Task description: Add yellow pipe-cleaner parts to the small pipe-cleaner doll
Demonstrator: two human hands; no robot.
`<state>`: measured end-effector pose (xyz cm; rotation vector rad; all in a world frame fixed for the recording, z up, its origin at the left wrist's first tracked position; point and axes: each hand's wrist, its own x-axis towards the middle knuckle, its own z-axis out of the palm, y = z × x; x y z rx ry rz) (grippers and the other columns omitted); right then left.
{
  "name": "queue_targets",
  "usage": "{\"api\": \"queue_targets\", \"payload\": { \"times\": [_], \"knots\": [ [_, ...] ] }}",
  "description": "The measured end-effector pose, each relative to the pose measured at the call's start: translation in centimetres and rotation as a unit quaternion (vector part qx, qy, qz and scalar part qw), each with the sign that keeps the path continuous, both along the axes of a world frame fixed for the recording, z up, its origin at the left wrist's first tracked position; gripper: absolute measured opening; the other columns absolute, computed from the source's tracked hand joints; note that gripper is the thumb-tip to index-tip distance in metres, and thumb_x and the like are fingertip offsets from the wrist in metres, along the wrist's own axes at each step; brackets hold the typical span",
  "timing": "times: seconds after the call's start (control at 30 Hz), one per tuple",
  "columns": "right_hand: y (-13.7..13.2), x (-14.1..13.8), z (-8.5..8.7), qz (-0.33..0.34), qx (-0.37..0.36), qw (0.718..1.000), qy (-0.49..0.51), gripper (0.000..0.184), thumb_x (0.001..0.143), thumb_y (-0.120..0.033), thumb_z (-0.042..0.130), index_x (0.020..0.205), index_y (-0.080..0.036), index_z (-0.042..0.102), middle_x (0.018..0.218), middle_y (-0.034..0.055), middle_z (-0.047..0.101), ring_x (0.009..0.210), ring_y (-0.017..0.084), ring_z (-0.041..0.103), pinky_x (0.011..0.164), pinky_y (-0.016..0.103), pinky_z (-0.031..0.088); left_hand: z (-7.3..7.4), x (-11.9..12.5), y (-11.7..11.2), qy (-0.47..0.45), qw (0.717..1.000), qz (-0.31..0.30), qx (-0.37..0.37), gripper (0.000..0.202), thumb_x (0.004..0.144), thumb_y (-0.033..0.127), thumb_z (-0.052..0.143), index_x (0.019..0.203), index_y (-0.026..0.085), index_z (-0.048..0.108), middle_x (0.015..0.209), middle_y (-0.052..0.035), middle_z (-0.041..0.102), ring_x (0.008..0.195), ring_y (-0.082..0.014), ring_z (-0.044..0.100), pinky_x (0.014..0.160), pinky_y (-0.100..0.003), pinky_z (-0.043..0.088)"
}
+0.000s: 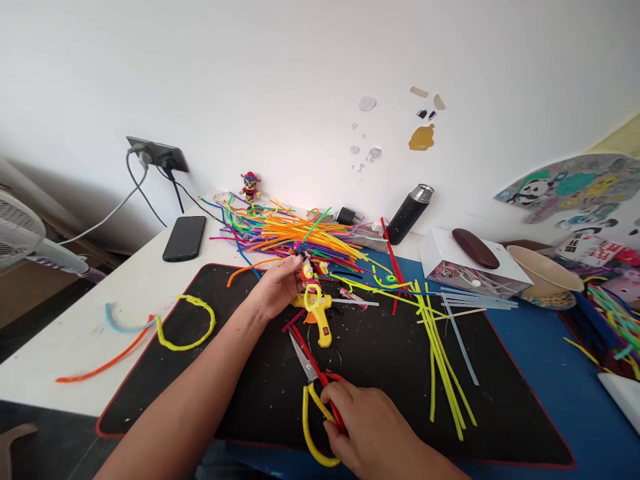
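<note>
My left hand (280, 285) is closed on a small pipe-cleaner figure (309, 270) with yellow, red, black and blue parts and a yellow loop at its bottom. Behind and below it on the mat lies a yellow hot glue gun (325, 330) with a clear glue stick in it. My right hand (367, 427) is closed around red pipe cleaners (313, 360), which slant up and left from the fingers. Against that hand are scissors (309, 443) with yellow-wrapped handles, blades pointing away; whether the fingers also grip them is hidden.
A pile of coloured pipe cleaners (300, 230) lies at the back, near a finished figure (250, 187). Yellow-green pipe cleaners (443, 367) and glue sticks (460, 340) lie to the right. A phone (185, 239), black flask (410, 215) and white box (445, 257) stand around the black mat (390, 387).
</note>
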<state>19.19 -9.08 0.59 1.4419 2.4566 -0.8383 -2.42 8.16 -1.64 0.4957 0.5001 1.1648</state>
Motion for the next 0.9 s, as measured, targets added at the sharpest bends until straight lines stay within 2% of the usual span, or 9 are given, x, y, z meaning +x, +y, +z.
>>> {"api": "queue_targets", "payload": {
  "times": [0.13, 0.23, 0.33, 0.43, 0.5, 0.6, 0.67, 0.77, 0.9],
  "knots": [
    [0.0, 0.6, -0.1, -0.045, -0.035, 0.995, 0.087, 0.028, 0.079, -0.016, 0.069, 0.106, -0.022, 0.069, 0.09, 0.0016, 0.075, 0.075, 0.021, 0.07, 0.07, 0.029, 0.049, 0.0, 0.0, 0.0, -0.005, 1.0, 0.0, -0.001, 0.029, 0.074, 0.027, 0.095, 0.09, 0.014, 0.076, 0.078, -0.0007, 0.076, 0.064, -0.0134, 0.072, 0.061, -0.024, 0.06],
    [0.2, 1.1, 0.2, -0.141, -0.134, 0.957, 0.215, 0.025, 0.074, -0.015, 0.072, 0.098, -0.021, 0.065, 0.072, -0.0058, 0.06, 0.062, 0.012, 0.054, 0.059, 0.021, 0.042, -0.1, 0.0, 0.0, -0.008, 1.0, 0.002, -0.004, 0.027, 0.075, 0.027, 0.094, 0.088, 0.014, 0.075, 0.076, -0.0008, 0.076, 0.063, -0.0137, 0.072, 0.061, -0.024, 0.059],
    [0.9, 1.7, 0.4, -0.238, -0.272, 0.875, 0.321, 0.025, 0.078, -0.024, 0.078, 0.095, -0.019, 0.061, 0.071, -0.0075, 0.055, 0.056, 0.007, 0.045, 0.051, 0.016, 0.037, -0.1, -0.1, 0.0, -0.011, 1.0, 0.009, -0.009, 0.026, 0.076, 0.027, 0.094, 0.087, 0.013, 0.075, 0.076, -0.001, 0.076, 0.063, -0.0138, 0.071, 0.062, -0.025, 0.06],
    [1.5, 2.2, -0.1, -0.279, -0.415, 0.768, 0.4, 0.044, 0.08, -0.049, 0.084, 0.099, -0.02, 0.056, 0.061, -0.0105, 0.053, 0.04, 0.004, 0.035, 0.037, 0.016, 0.029, 0.0, -0.2, 0.1, -0.014, 1.0, 0.018, -0.017, 0.025, 0.076, 0.026, 0.094, 0.086, 0.014, 0.075, 0.076, -0.0005, 0.076, 0.064, -0.0145, 0.072, 0.065, -0.027, 0.062],
    [1.6, 2.4, -0.9, -0.295, -0.455, 0.701, 0.464, 0.051, 0.081, -0.057, 0.083, 0.103, -0.018, 0.057, 0.056, -0.0098, 0.053, 0.037, 0.005, 0.033, 0.034, 0.015, 0.025, 0.0, -0.3, 0.1, -0.017, 0.999, 0.023, -0.022, 0.024, 0.077, 0.026, 0.093, 0.086, 0.014, 0.075, 0.078, -0.0004, 0.076, 0.066, -0.0147, 0.073, 0.066, -0.027, 0.062],
    [1.5, 2.6, -2.1, -0.327, -0.489, 0.614, 0.526, 0.049, 0.085, -0.051, 0.081, 0.113, -0.015, 0.061, 0.058, -0.0073, 0.056, 0.036, 0.005, 0.033, 0.032, 0.015, 0.023, 0.0, -0.3, 0.2, -0.023, 0.999, 0.027, -0.03, 0.023, 0.078, 0.026, 0.092, 0.087, 0.014, 0.075, 0.077, -0.0005, 0.076, 0.066, -0.0144, 0.073, 0.063, -0.025, 0.061],
    [1.4, 2.7, -2.8, -0.334, -0.503, 0.578, 0.549, 0.052, 0.086, -0.055, 0.08, 0.114, -0.015, 0.063, 0.062, -0.0065, 0.056, 0.037, 0.005, 0.033, 0.032, 0.016, 0.023, 0.0, -0.3, 0.2, -0.027, 0.999, 0.029, -0.036, 0.021, 0.079, 0.025, 0.091, 0.088, 0.014, 0.075, 0.076, -0.0003, 0.076, 0.065, -0.0138, 0.072, 0.062, -0.023, 0.06],
    [1.5, 2.7, -3.5, -0.304, -0.509, 0.583, 0.556, 0.06, 0.086, -0.069, 0.077, 0.11, -0.016, 0.063, 0.061, -0.006, 0.055, 0.04, 0.005, 0.035, 0.037, 0.016, 0.025, 0.1, -0.3, 0.2, -0.033, 0.998, 0.031, -0.041, 0.018, 0.081, 0.024, 0.09, 0.089, 0.015, 0.076, 0.076, -0.0008, 0.076, 0.066, -0.0142, 0.073, 0.063, -0.023, 0.06],
    [2.2, 2.3, -2.5, -0.266, -0.496, 0.654, 0.506, 0.06, 0.071, -0.059, 0.095, 0.097, -0.016, 0.062, 0.068, -0.0047, 0.058, 0.05, 0.005, 0.046, 0.049, 0.017, 0.032, 0.3, -0.4, 0.3, -0.046, 0.997, 0.034, -0.045, 0.017, 0.08, 0.021, 0.09, 0.088, 0.014, 0.077, 0.072, -0.0001, 0.074, 0.064, -0.0145, 0.072, 0.065, -0.024, 0.062]
  ]
}}
